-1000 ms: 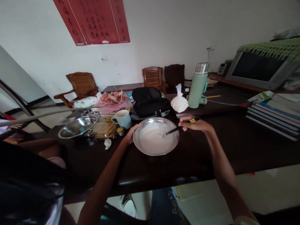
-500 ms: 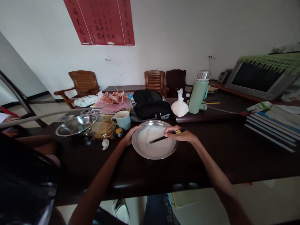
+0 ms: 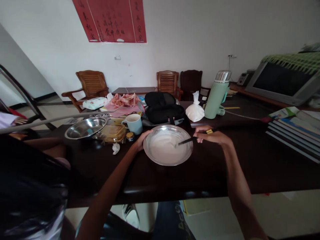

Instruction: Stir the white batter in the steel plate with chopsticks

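A shallow metal basin (image 3: 168,164) sits on the dark table in front of me, with a milky white mixture (image 3: 162,151) inside. My left hand (image 3: 143,140) grips its left rim, the thumb near the top edge. Black chopsticks (image 3: 187,141) with gold bands are held in my right hand (image 3: 209,134), just past the basin's right rim. Their tips dip into the mixture right of its middle. Behind the basin lies a black case (image 3: 163,111), and a tied clear bag of white powder (image 3: 195,111) stands to the back right.
Left of the basin are a light blue mug (image 3: 134,124), a small jar (image 3: 130,136), a plastic food box (image 3: 113,132), a steel bowl (image 3: 86,129) and crumpled tissue (image 3: 115,148). A green thermos (image 3: 217,96) and stacked books (image 3: 295,135) stand right. Another person's arm (image 3: 43,146) rests at left.
My right hand has moved right, drawing the chopstick tips from the basin's middle toward its right side. My left hand stays on the rim. The whole view has shifted slightly.
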{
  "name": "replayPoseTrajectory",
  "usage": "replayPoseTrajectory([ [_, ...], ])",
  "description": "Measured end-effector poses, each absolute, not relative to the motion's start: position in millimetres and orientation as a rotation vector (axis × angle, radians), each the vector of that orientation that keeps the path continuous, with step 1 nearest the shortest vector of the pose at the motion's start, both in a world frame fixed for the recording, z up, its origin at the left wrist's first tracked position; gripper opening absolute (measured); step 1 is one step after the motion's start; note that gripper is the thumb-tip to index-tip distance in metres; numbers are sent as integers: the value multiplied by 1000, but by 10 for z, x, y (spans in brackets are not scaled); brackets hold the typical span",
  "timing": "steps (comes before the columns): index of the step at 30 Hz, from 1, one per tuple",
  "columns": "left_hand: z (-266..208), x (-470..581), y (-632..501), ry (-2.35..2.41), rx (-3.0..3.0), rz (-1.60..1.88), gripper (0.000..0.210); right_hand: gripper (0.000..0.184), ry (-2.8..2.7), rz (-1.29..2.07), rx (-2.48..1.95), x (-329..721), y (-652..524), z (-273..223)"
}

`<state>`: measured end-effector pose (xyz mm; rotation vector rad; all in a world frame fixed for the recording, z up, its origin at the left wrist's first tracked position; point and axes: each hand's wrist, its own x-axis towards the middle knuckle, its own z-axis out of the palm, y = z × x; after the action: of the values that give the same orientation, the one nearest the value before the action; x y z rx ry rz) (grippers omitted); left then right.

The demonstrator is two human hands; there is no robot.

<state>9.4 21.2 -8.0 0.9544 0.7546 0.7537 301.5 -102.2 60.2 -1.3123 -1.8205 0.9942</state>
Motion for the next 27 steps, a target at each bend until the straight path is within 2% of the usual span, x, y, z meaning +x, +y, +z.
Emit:
replayPoseTrajectory([
  [3, -65, 96, 203, 791, 940, 742, 18, 22, -1903, 1166, -1237, 2954, -1014, 590],
  [8, -37, 104, 182, 793, 935, 758, 18, 23, -1716, 885, -1348, 3007, -1011, 602],
  [13, -49, 107, 181, 770, 930, 750, 17, 24, -1860, 1140, -1286, 2981, -1024, 600],
  [18, -55, 112, 189, 784, 933, 759, 19, 25, -1684, 921, -1357, 3024, -1020, 586],
  [23, -58, 107, 201, 793, 927, 738, 19, 25, -1764, 1078, -1349, 2980, -1010, 639],
  [27, -51, 101, 198, 822, 934, 729, 22, 23, -1697, 953, -1355, 2922, -969, 584],
])
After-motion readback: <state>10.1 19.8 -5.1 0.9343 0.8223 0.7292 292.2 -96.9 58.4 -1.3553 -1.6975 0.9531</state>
